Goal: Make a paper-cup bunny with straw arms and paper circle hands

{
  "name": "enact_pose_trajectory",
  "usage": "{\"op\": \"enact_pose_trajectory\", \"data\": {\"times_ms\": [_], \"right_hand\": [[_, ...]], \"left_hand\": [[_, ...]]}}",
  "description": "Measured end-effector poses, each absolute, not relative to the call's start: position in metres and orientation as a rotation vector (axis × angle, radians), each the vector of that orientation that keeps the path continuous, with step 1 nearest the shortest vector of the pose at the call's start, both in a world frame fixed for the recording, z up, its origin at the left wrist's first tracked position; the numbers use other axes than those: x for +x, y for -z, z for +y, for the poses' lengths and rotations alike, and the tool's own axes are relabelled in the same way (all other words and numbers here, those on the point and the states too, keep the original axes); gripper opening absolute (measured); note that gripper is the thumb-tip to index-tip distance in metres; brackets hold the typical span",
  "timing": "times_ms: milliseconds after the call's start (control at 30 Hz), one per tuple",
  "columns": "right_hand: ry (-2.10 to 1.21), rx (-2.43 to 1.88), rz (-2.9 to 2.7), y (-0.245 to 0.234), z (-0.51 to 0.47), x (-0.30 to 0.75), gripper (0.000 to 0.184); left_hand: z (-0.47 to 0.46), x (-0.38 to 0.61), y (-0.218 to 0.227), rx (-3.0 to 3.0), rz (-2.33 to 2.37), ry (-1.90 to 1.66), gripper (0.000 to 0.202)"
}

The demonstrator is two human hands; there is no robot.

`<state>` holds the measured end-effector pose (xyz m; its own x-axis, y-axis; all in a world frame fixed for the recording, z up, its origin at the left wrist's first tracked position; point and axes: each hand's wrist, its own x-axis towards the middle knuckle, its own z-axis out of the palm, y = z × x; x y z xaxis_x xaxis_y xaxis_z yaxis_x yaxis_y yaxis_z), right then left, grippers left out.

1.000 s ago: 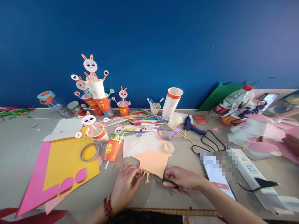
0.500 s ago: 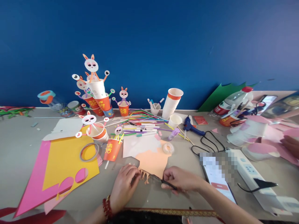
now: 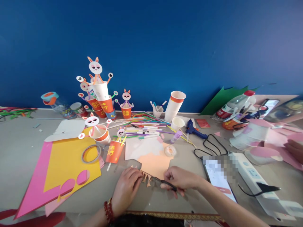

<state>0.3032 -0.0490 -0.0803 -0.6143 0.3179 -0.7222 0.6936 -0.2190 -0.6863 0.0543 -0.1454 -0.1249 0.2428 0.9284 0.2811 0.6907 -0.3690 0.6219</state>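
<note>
My right hand [image 3: 181, 180] is closed around the black handles of a pair of scissors [image 3: 169, 185]. The blades point left, towards a small peach paper piece [image 3: 147, 179] with a jagged, fringed lower edge. At its left end, the thumb and fingers of my left hand [image 3: 126, 184] pinch this piece. How far the blades sit in the paper I cannot tell. Just behind both hands lies a peach sheet [image 3: 153, 164] with an uneven cut edge, partly over a white sheet [image 3: 134, 148]. A tape roll [image 3: 170, 151] rests at its right corner.
Rabbit-decorated paper cups [image 3: 114, 151] stand to the left, near yellow card [image 3: 68, 160] and a grey tape ring [image 3: 91, 154]. Markers and coloured sticks [image 3: 146, 121] lie behind. A glue gun [image 3: 193, 128], phone [image 3: 219, 176] and power strip [image 3: 252, 173] occupy the right. Another person's hand [image 3: 294, 146] shows far right.
My right hand and the scissors have shifted slightly left, towards the peach piece. My left hand keeps its pinch in nearly the same place. The view has shifted a little.
</note>
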Motion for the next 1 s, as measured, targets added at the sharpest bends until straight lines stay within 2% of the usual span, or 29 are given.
{"op": "enact_pose_trajectory", "data": {"times_ms": [167,667,1000], "right_hand": [[1.984,1.148,1.720,0.083,-0.046,0.299,0.055],[2.106,1.205,1.724,0.099,-0.059,0.296,0.051],[1.975,1.337,1.833,0.085,-0.062,0.291,0.041]], "left_hand": [[-0.145,0.054,0.126,2.177,1.472,-0.917,0.015],[-0.145,0.053,0.129,2.231,1.462,-0.929,0.022],[-0.144,0.052,0.125,2.188,1.452,-0.954,0.020]]}}
